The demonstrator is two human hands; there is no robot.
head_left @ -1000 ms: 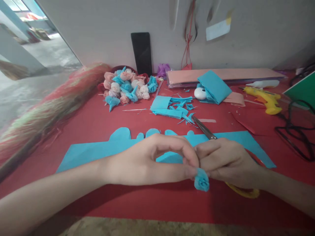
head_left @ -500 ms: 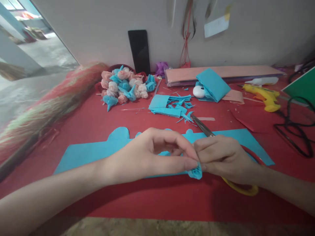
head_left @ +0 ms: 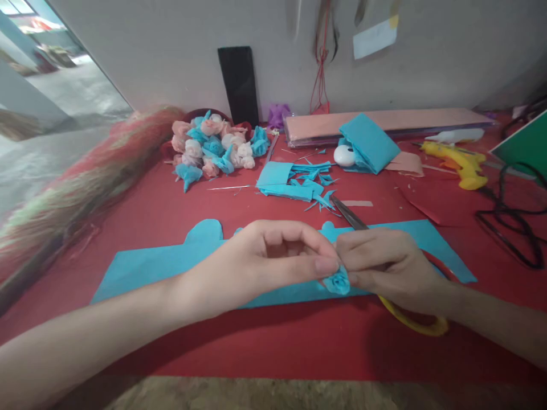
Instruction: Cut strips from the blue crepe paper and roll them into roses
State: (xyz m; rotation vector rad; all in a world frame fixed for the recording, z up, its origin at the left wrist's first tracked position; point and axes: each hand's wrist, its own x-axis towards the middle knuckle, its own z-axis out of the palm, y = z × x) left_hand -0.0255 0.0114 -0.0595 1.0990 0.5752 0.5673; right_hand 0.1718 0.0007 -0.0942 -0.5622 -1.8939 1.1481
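Note:
A small blue crepe paper flower is pinched between the thumb and fingers of my left hand. My right hand is closed on the flower's right side, its thumb tip touching the petals; its inner fingers are hidden. Beneath both hands lies a long blue paper strip with rounded cut pieces along its far edge. A pair of scissors with yellow and red handles rests on the strip, partly covered by my right hand, blades pointing away to the left.
Pink, white and blue paper flowers pile up at the back left. Cut blue paper lies mid-table. A folded blue packet, a yellow glue gun and a black cable sit right. A phone leans on the wall; a broom lies left.
Both hands have risen slightly with the flower. The flower has turned so that its spiral of petals faces me more.

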